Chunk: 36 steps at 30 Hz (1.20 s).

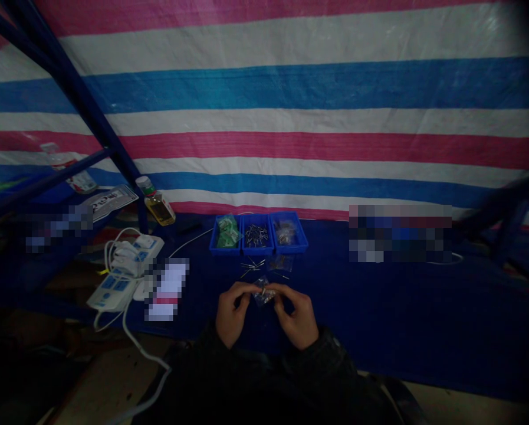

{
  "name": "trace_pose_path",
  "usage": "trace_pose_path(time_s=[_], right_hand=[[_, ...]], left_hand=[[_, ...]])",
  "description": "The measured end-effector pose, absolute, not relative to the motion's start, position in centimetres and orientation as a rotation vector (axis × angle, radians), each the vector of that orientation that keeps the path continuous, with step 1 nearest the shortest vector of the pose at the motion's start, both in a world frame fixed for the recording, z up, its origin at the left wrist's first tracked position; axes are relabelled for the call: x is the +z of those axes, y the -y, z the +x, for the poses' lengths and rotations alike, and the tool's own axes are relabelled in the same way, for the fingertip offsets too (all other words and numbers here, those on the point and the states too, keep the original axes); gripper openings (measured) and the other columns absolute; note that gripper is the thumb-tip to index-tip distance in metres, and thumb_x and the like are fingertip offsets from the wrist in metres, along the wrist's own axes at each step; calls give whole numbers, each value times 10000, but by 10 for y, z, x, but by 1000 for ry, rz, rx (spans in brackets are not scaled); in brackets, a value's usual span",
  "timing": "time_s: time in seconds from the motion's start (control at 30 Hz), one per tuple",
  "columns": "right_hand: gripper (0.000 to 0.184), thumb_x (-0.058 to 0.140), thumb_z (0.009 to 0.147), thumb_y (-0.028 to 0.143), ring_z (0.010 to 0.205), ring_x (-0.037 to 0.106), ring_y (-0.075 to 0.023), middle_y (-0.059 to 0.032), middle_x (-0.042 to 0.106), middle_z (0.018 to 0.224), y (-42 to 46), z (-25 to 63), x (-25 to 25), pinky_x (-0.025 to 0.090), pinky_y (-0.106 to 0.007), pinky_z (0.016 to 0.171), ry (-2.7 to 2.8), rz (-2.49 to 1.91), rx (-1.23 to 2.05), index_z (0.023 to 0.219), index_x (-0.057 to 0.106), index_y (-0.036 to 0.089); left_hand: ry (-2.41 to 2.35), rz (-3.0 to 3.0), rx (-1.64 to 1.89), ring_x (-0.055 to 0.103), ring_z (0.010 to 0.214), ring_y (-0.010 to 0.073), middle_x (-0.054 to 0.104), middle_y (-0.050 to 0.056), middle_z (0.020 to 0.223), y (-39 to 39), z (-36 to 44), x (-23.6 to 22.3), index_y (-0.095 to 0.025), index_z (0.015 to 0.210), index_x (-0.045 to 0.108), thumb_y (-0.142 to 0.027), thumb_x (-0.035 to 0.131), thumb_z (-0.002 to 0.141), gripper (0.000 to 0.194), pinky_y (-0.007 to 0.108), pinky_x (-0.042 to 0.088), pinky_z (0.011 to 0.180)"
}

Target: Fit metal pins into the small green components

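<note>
Between my two hands is a small clear plastic bag [263, 293], pinched at its upper edges. My left hand [233, 313] grips its left side with thumb and fingertips. On the opposite side my right hand [298, 316] is closed on the same bag. What lies inside the bag is too small to make out. Just beyond my hands, several thin metal pins [252, 267] lie loose on the blue table [379, 319]. Beside them rests another clear bag [281, 262] with small contents.
Three joined blue trays [258, 250] hold green packets [227, 231], metal pins [256, 235] and clear bags [286, 231]. To the left are a power strip [109, 292] with cables, a blurred-out phone-like object [169, 289] and a bottle [158, 206]. A striped sheet [291, 88] hangs behind.
</note>
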State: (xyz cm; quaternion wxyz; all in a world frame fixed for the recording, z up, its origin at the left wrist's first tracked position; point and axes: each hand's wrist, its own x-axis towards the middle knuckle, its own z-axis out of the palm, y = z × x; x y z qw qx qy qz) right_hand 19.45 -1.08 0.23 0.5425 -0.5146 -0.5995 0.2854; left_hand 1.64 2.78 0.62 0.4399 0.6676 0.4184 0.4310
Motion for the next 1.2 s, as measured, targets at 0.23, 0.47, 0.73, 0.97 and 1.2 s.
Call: trace_pose_path(time_s=[0.23, 0.47, 0.73, 0.97, 1.2], right_hand=[[107, 649, 938, 284, 890, 694, -221, -81, 719, 1019, 8, 195, 5, 558, -322, 727, 1454, -1173, 627, 929, 741, 231], [79, 607, 966, 285, 732, 672, -183, -31, 713, 827, 10, 191, 1, 539, -301, 694, 1398, -1233, 683, 977, 651, 221], [185, 565, 978, 277, 776, 711, -205, -49, 757, 898, 11, 194, 6, 571, -320, 735, 1438, -1206, 670, 985, 745, 232], [220, 551, 980, 254, 876, 738, -229, -47, 775, 958, 8, 196, 2, 585, -350, 819, 1406, -1216, 702, 1067, 753, 256], [148, 610, 964, 293, 885, 695, -218, -65, 730, 959, 6, 193, 1, 546, -332, 788, 1426, -1197, 659, 875, 707, 225]], left_hand=[[-1062, 1692, 1106, 681, 1027, 248, 742, 89, 1051, -28, 18, 8, -225, 961, 798, -314, 690, 918, 146, 385, 525, 941], [-1090, 1643, 1080, 689, 890, 212, 730, 53, 899, -24, 21, 11, -189, 940, 716, -323, 713, 899, 141, 337, 527, 848], [-1059, 1655, 1056, 685, 963, 232, 740, 82, 989, -26, 18, 7, -192, 992, 759, -338, 594, 974, 222, 340, 523, 880], [-1047, 1689, 1083, 677, 1012, 235, 724, 76, 1033, -28, 17, 5, -230, 1027, 780, -277, 634, 953, 170, 357, 512, 921], [-1072, 1717, 1102, 673, 1009, 241, 719, 88, 1031, -27, 19, 8, -197, 906, 763, -299, 677, 926, 135, 369, 505, 929]])
